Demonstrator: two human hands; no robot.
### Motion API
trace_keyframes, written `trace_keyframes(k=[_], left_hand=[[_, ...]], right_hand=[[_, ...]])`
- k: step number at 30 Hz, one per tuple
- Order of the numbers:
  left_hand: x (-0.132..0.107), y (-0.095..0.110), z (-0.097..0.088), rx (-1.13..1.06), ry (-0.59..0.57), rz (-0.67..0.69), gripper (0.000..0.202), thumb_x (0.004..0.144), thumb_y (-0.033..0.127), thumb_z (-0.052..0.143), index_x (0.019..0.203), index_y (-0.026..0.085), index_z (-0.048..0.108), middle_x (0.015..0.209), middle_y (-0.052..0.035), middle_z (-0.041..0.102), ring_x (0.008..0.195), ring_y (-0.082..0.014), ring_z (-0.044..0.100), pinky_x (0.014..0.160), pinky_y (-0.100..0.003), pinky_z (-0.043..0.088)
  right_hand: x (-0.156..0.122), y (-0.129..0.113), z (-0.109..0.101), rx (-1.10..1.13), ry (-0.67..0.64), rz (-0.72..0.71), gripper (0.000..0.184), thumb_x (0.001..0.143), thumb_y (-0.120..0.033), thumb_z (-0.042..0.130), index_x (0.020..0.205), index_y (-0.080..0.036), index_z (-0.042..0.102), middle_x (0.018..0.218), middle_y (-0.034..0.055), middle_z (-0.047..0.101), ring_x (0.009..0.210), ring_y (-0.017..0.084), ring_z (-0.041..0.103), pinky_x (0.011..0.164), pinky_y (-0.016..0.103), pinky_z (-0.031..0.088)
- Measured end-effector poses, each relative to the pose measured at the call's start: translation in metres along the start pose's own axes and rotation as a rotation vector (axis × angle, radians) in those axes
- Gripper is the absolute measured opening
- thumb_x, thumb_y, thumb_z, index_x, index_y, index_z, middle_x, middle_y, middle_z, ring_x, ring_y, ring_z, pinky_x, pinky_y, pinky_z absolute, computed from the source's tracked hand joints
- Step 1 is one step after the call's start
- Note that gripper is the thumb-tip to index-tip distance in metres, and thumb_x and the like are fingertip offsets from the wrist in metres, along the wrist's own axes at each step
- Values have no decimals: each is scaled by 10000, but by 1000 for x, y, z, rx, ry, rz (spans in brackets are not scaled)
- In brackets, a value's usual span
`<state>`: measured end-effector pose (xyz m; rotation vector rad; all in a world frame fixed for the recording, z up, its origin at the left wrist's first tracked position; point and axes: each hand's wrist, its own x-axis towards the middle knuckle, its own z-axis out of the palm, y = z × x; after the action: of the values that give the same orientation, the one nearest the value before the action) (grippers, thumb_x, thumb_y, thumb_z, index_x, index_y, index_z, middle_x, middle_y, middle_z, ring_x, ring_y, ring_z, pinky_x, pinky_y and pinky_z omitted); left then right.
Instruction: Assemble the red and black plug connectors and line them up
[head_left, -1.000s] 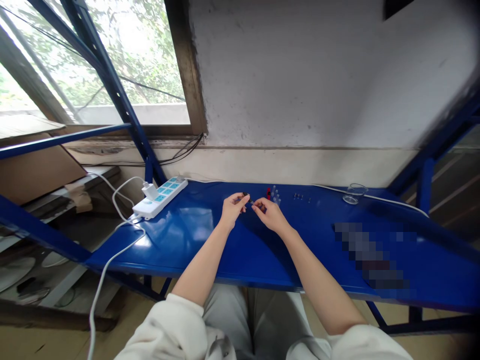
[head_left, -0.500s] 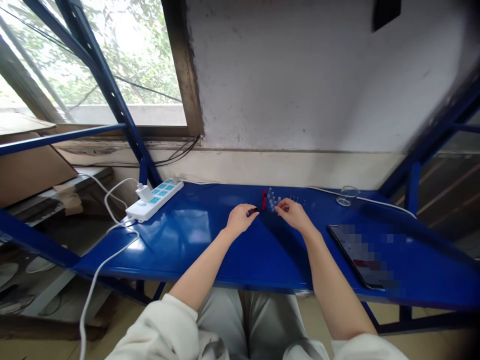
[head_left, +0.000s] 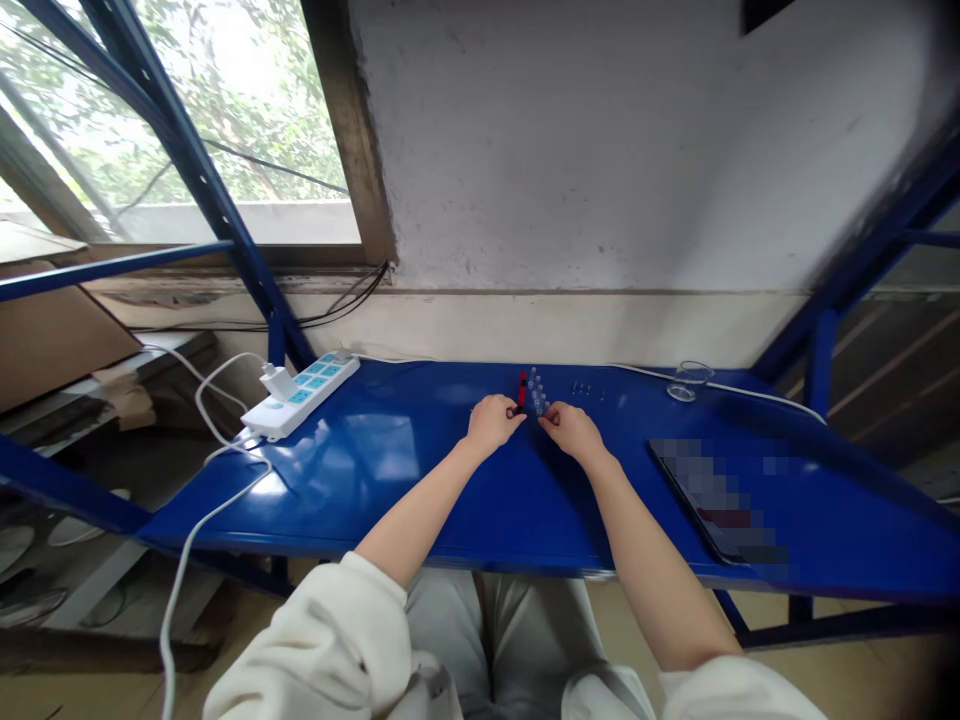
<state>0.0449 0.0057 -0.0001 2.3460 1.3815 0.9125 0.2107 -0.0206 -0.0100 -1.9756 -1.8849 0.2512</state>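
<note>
Both my hands rest on the blue bench top [head_left: 420, 470], close together near its far middle. My left hand [head_left: 491, 423] is curled, fingertips pinched on a small dark part next to a red piece [head_left: 522, 389]. My right hand [head_left: 571, 430] is also curled, its fingertips touching a cluster of small clear tubes [head_left: 535, 392] that stand just beyond it. What, if anything, sits inside the right fingers is too small to make out.
A white power strip [head_left: 300, 395] with a plugged charger and white cable lies at the left. A row of tiny dark parts [head_left: 587, 389] and a clear dish [head_left: 687, 381] sit near the wall. A dark tablet [head_left: 712, 500] lies at the right.
My hands came down from above the bench and moved toward the red piece and the clear tubes. The right hand reached out to the tubes, then drew back beside the left.
</note>
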Motion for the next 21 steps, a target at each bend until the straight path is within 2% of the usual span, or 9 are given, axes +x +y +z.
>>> trace_keyframes(k=[6, 13, 17, 21], left_hand=[[3, 1, 9, 13, 64, -28, 173, 674, 312, 616, 563, 182, 585, 612, -33, 558, 582, -156, 492, 552, -261, 348], [1, 0, 17, 122, -2, -97, 135, 682, 287, 609, 604, 178, 597, 674, -50, 584, 719, -211, 539, 678, -325, 375], [-1, 0, 11, 116, -24, -116, 155, 647, 317, 653, 676, 174, 603, 703, -60, 588, 773, -235, 534, 721, -351, 371], [-13, 3, -2, 111, 33, -7, 195, 704, 293, 610, 863, 182, 588, 779, -63, 587, 819, -223, 517, 732, -332, 367]], right_hand=[[0, -1, 2, -21, -8, 6, 179, 769, -356, 521, 787, -191, 590, 759, 66, 624, 698, 180, 584, 512, 233, 314], [0, -1, 2, -45, -23, 27, 183, 755, -364, 537, 788, -195, 599, 773, 63, 629, 707, 184, 586, 516, 235, 319], [0, 1, 2, -27, -38, 37, 215, 747, -387, 543, 818, -192, 599, 785, 65, 629, 710, 183, 586, 513, 233, 325], [0, 3, 3, -21, -38, 44, 235, 738, -398, 550, 833, -189, 599, 784, 62, 627, 696, 175, 586, 501, 228, 326]])
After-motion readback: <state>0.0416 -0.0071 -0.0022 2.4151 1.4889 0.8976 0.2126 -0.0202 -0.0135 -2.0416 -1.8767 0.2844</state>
